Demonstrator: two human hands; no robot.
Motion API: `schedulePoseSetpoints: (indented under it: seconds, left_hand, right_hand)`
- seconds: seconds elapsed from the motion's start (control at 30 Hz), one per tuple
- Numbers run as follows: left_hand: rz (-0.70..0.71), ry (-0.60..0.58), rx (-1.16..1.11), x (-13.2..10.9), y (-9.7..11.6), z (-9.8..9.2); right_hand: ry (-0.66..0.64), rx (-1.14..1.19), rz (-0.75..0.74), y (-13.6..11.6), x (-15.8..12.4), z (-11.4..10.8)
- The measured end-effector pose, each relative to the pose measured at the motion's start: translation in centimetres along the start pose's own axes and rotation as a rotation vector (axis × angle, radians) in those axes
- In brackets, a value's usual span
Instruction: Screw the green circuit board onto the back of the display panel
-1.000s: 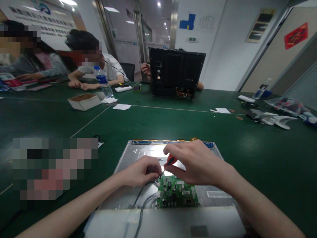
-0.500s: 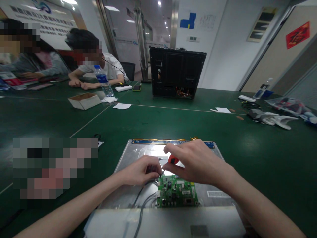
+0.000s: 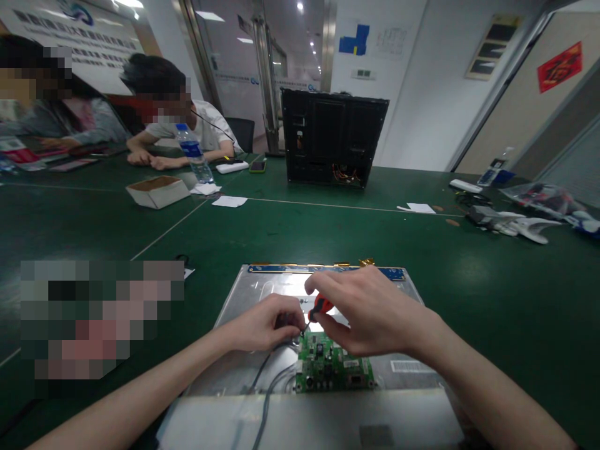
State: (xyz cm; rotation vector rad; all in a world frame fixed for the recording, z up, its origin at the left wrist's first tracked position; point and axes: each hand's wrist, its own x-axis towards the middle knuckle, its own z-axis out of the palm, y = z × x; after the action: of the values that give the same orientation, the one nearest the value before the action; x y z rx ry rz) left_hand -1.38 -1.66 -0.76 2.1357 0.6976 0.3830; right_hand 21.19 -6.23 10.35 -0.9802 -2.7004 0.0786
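Note:
In my right hand (image 3: 370,312) is a screwdriver (image 3: 320,306) with a red and black handle, its thin shaft slanting down to the top left corner of a green circuit board (image 3: 328,369). My left hand (image 3: 276,322) is closed beside that corner, fingertips pinched near the screwdriver's tip; whatever they hold is too small and hidden to make out. The board lies on the silver metal back of a display panel (image 3: 229,315). Grey cables (image 3: 272,394) run from the board's left side toward me. Along the panel's far edge runs a narrow blue circuit strip (image 3: 272,269).
Across the green table (image 3: 290,234) stands a black monitor housing (image 3: 335,134). A white open box (image 3: 159,190), a water bottle (image 3: 194,153) and paper (image 3: 229,201) lie left of it. Plastic bags (image 3: 544,200) and white parts (image 3: 525,226) are at right. Two people sit at far left.
My right hand's fingers have shifted around the screwdriver, and more of its black and red handle shows. My left hand stays at the board's corner.

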Motion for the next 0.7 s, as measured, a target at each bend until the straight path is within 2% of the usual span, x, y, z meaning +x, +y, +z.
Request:
schedulePoseSetpoints:
  seconds: [0.27, 0.43, 0.7]
  left_hand:
    - [0.011, -0.004, 0.021, 0.08, 0.02, 0.0]
    - [0.019, 0.0, 0.007, 0.03, -0.02, 0.06]
    - [0.014, -0.003, -0.016, 0.07, 0.01, 0.08]
  right_hand:
    - [0.002, -0.092, 0.054, 0.06, 0.28, 0.62]
    - [0.025, -0.038, 0.025, -0.14, 0.09, 0.27]
    - [0.003, -0.035, 0.068, -0.18, 0.11, 0.09]
